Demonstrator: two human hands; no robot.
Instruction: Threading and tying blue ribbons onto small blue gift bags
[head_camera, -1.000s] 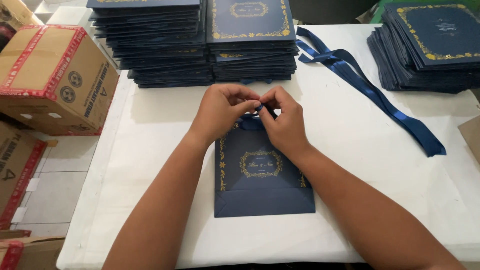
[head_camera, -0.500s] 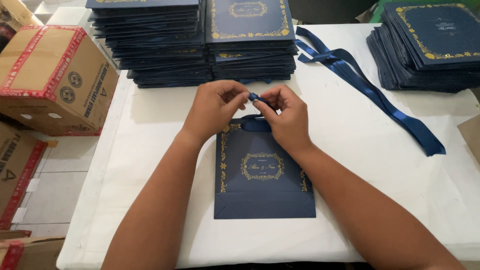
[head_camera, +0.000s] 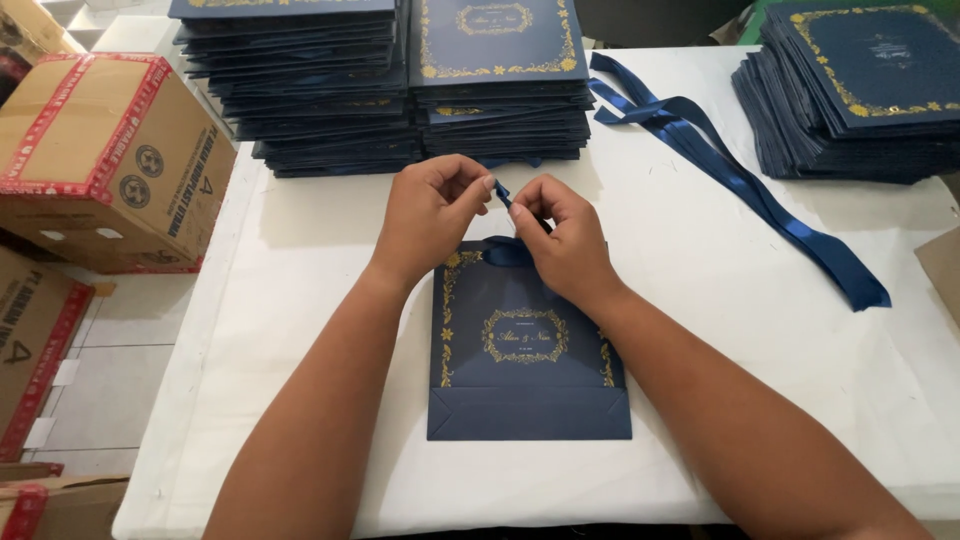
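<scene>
A flat navy paper bag (head_camera: 528, 365) with gold floral printing lies on the white table (head_camera: 700, 330) in front of me. A short blue ribbon handle (head_camera: 503, 250) rises from its top edge. My left hand (head_camera: 430, 215) and my right hand (head_camera: 565, 235) meet just above the bag's top. Both pinch the end of that blue ribbon (head_camera: 500, 192) between thumb and fingers. The right hand covers the bag's upper right corner.
Two tall stacks of the same navy bags (head_camera: 400, 80) stand at the back, another stack (head_camera: 860, 95) at the back right. Long blue ribbons (head_camera: 740, 180) trail across the table on the right. Cardboard boxes (head_camera: 105, 155) sit beside the table's left edge.
Both hands have lifted slightly away from the bag's top, drawing the ribbon end up and back. The bag has barely shifted.
</scene>
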